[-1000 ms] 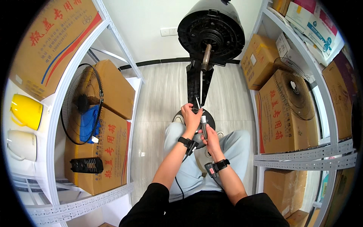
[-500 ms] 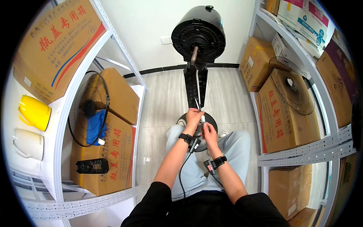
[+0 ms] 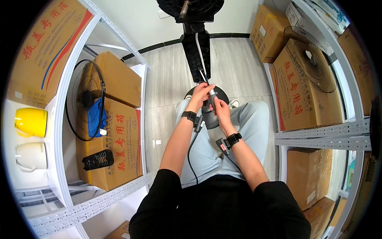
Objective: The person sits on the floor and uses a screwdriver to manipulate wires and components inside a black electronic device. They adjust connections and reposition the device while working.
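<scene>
A black fan motor housing [image 3: 203,10] with a metal shaft [image 3: 184,10] tops a black column [image 3: 193,55] on a round base [image 3: 215,119] between my knees. A white cable [image 3: 197,47] and thinner dark wires run down the column. Where they end low on it, my left hand [image 3: 198,97] is closed on the wires, by the silvery tip of a grey handheld piece [image 3: 215,101]. My right hand [image 3: 223,114] grips that piece just below and right of the left. Both wrists wear black devices with cables. The left hand's fingertips are partly hidden.
Metal shelving flanks me. The left holds boxes [image 3: 125,79], a wire fan guard [image 3: 69,91], yellow [image 3: 32,119] and white [image 3: 32,155] pitchers, blue cloth [image 3: 97,111] and a black slotted part [image 3: 91,161]. The right holds boxes [image 3: 268,26] and another guard [image 3: 322,63].
The whole view has shifted, so the fan and shelves sit higher. My left fingers have closed in further around the wires and the grey piece's tip; my right hand keeps its grip.
</scene>
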Demonstrator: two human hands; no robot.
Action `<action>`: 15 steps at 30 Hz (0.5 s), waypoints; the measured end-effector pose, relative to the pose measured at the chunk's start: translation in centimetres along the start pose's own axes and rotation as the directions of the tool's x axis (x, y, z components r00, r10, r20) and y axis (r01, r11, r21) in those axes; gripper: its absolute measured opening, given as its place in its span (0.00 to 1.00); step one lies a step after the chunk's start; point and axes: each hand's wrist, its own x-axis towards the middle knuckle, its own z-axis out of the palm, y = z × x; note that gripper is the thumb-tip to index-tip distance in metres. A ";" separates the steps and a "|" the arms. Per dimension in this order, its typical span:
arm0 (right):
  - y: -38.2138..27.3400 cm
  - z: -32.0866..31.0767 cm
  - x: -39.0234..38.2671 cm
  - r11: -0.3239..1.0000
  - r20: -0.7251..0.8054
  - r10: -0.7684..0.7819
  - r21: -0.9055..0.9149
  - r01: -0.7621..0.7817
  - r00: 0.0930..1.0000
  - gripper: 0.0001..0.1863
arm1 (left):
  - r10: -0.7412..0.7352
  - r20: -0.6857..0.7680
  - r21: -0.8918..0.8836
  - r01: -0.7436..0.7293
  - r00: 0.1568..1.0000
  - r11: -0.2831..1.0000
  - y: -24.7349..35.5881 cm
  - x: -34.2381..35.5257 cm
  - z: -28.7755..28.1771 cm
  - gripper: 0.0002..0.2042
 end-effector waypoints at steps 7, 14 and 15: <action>-0.4 -1.8 1.1 0.692 0.543 0.186 0.519 -0.501 0.819 0.24 | -0.017 0.134 -0.012 0.019 0.991 1.000 0.5 0.3 -1.6 0.12; -0.5 1.1 -0.3 0.980 -0.074 -0.070 -0.191 0.054 0.995 0.21 | -0.060 0.223 -0.072 0.078 0.973 0.994 -0.3 0.4 -2.0 0.10; -0.5 1.1 -0.2 0.974 -0.111 -0.123 -0.204 0.099 0.986 0.20 | -0.061 0.235 -0.047 0.074 0.970 0.996 -0.3 0.5 -1.9 0.10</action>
